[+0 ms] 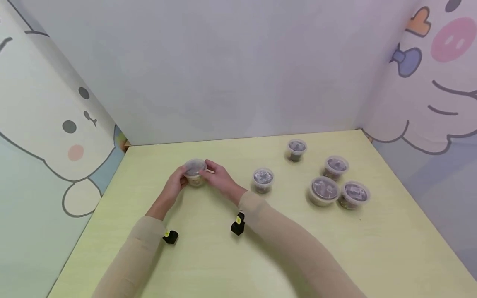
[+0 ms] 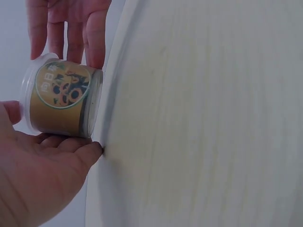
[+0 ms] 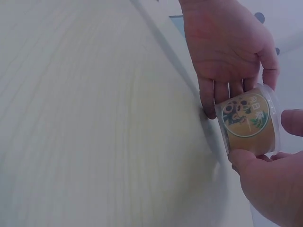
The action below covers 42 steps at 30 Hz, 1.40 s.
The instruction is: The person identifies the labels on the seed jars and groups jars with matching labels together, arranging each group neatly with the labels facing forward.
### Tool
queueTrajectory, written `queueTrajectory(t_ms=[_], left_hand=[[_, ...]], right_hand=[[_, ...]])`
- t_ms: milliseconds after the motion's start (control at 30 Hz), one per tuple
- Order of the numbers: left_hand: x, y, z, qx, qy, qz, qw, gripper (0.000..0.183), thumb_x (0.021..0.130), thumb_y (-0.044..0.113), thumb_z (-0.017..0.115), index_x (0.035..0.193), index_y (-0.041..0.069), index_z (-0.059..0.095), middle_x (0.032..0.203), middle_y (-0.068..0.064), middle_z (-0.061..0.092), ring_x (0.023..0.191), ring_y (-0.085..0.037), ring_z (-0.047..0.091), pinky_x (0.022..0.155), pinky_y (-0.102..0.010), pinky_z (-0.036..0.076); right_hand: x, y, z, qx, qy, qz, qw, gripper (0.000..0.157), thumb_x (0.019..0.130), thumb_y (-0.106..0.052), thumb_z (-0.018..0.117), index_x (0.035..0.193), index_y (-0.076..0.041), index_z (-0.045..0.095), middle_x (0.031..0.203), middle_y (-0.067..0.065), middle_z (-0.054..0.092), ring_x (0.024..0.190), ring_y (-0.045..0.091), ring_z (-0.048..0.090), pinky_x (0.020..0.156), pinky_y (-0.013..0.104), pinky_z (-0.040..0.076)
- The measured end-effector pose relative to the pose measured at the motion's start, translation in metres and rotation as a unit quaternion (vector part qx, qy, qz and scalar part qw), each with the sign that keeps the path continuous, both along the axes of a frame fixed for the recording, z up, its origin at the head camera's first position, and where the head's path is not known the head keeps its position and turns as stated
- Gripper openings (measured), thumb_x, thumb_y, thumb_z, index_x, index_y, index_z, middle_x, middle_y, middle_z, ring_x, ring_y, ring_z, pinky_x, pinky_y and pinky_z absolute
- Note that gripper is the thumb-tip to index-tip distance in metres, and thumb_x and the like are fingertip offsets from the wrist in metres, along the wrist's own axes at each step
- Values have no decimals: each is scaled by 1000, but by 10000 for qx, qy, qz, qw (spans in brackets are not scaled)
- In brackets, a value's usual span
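A round clear plastic tub with a lid is held between both hands toward the left of the table. On its side is a brown label with a circled sunflower picture and printed characters. My left hand grips the tub's left side, fingers bent against its wall and thumb by the lid rim. From the other side my right hand grips it, thumb near the lid edge. In the left wrist view the tub appears sideways, the right hand's fingers touching its far side. The tub's contents cannot be made out.
A smaller lidded tub stands right of the right hand. Farther right are a tub with dark contents, a grouped wide tub, and two others. A pale wall rises behind the yellow table.
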<state>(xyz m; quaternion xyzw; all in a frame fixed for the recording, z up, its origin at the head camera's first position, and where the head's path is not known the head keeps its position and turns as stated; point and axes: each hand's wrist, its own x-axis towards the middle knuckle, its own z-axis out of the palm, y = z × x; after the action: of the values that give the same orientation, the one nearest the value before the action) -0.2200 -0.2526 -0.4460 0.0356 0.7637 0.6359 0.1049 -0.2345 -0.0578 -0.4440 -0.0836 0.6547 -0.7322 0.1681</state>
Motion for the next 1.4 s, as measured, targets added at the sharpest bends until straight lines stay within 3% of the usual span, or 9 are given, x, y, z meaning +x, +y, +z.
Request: queueTrajectory(t_ms=[300, 600, 800, 1100, 1300, 1400], left_hand=[[3, -4, 0, 253, -114, 0, 9996, 62, 112, 33, 23, 159, -6, 14, 163, -26, 19, 151, -35, 19, 122, -44, 15], [5, -12, 7, -154, -97, -65, 9998, 66, 113, 35, 25, 160, 2, -6, 168, -8, -12, 153, -30, 5, 121, -44, 15], [6, -15, 8, -320, 19, -66, 9995, 66, 113, 35, 27, 160, 2, -4, 168, -10, -9, 153, -31, 6, 122, -46, 15], [8, -8, -3, -510, -13, -51, 9987, 66, 113, 37, 27, 161, 1, 0, 169, -10, -5, 153, -31, 8, 122, -44, 15], [7, -6, -1, -633, 9, -176, 9978, 66, 113, 35, 26, 160, -3, -1, 168, -13, -6, 154, -31, 5, 122, -46, 15], [7, -7, 1, -632, -54, -178, 9978, 65, 113, 33, 27, 160, -3, -1, 168, -15, -6, 153, -32, 7, 121, -46, 17]], right_hand=[[1, -7, -5, 30, 216, -6, 9998, 60, 104, -17, 61, 155, 2, 35, 155, 18, 42, 141, 30, 42, 107, 32, 44], [2, -11, 1, 411, 373, 19, 9985, 59, 104, -19, 62, 156, -5, 38, 156, 12, 43, 139, 30, 46, 105, 36, 47], [5, -16, 5, 710, 408, -80, 9966, 59, 104, -22, 62, 156, -6, 39, 155, 10, 45, 139, 28, 47, 103, 35, 48], [7, -5, -5, 967, 541, -94, 9938, 57, 103, -26, 62, 154, -7, 44, 151, 10, 50, 138, 25, 47, 99, 34, 51], [4, -4, -9, 971, 584, -101, 9935, 57, 103, -25, 62, 154, -7, 43, 150, 10, 50, 136, 24, 49, 93, 32, 53], [4, -4, -9, 1026, 705, -31, 9922, 58, 104, -25, 61, 155, -5, 41, 152, 12, 48, 137, 26, 48, 97, 33, 52]])
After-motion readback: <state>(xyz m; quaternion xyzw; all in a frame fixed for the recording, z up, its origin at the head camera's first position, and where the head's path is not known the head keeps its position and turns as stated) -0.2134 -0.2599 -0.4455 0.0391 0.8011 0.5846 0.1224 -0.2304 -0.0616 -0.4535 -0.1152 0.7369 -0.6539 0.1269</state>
